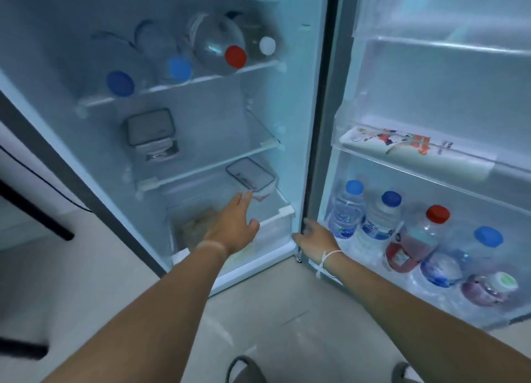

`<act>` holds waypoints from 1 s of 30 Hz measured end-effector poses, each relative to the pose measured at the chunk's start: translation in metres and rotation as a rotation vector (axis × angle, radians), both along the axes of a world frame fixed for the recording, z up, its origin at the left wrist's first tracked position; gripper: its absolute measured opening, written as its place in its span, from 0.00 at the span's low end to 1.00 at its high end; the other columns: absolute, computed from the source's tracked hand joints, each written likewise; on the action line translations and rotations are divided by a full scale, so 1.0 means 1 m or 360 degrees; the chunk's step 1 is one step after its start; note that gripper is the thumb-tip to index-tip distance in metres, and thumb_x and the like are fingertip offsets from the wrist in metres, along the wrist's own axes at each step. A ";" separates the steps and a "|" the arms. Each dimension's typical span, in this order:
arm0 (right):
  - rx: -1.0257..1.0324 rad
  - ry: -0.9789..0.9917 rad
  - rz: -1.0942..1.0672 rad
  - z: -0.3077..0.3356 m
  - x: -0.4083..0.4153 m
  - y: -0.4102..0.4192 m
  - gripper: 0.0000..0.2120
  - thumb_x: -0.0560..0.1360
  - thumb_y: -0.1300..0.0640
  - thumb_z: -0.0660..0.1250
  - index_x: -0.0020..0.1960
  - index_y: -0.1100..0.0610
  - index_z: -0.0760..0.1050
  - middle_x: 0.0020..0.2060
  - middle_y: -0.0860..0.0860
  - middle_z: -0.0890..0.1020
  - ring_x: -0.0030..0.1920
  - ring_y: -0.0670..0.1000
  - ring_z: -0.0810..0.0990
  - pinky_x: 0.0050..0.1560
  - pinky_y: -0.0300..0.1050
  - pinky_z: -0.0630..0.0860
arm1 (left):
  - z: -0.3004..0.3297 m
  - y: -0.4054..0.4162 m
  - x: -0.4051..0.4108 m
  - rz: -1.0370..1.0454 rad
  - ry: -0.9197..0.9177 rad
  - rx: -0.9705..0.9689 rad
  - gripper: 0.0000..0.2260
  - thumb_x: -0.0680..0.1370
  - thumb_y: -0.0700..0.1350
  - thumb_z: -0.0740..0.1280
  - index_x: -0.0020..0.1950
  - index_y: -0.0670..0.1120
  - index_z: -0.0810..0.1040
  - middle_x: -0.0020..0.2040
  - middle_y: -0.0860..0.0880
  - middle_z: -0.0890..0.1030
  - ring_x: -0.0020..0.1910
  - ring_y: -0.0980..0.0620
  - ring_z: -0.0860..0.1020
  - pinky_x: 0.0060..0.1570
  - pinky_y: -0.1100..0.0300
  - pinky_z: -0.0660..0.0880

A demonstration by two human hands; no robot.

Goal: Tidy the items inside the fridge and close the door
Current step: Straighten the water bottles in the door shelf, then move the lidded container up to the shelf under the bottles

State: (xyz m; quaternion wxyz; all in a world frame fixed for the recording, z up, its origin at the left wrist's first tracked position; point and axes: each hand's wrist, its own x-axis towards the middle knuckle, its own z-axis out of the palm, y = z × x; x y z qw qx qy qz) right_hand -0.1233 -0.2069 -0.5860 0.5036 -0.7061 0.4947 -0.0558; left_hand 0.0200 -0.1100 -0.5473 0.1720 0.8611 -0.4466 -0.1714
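Note:
The fridge stands open, its door (431, 101) swung out to the right. My left hand (234, 223) reaches into the lowest shelf, fingers apart, fingertips close to a clear lidded food box (250, 176). My right hand (314, 239) rests open at the bottom front corner of the fridge body, holding nothing. A grey lidded container (150, 127) sits stacked on another on the middle shelf (267, 144). Several bottles lie on the top shelf, among them one with a red cap (235, 56). Food shows faintly in the bottom drawer (198, 227).
The lower door bin (488, 311) holds several upright bottles with blue, red and white caps. A flowered carton (402, 148) lies in the door bin above. Pale tiled floor (287, 311) lies below, dark furniture legs (37, 213) stand left, and my sandals show at the bottom.

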 end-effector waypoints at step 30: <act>0.0027 0.0037 0.0164 -0.042 0.156 -0.106 0.27 0.77 0.53 0.61 0.75 0.54 0.59 0.75 0.53 0.63 0.74 0.55 0.63 0.71 0.47 0.63 | -0.067 -0.091 0.111 0.0681 0.0837 0.0015 0.25 0.79 0.47 0.59 0.76 0.48 0.59 0.75 0.43 0.66 0.71 0.45 0.68 0.67 0.61 0.65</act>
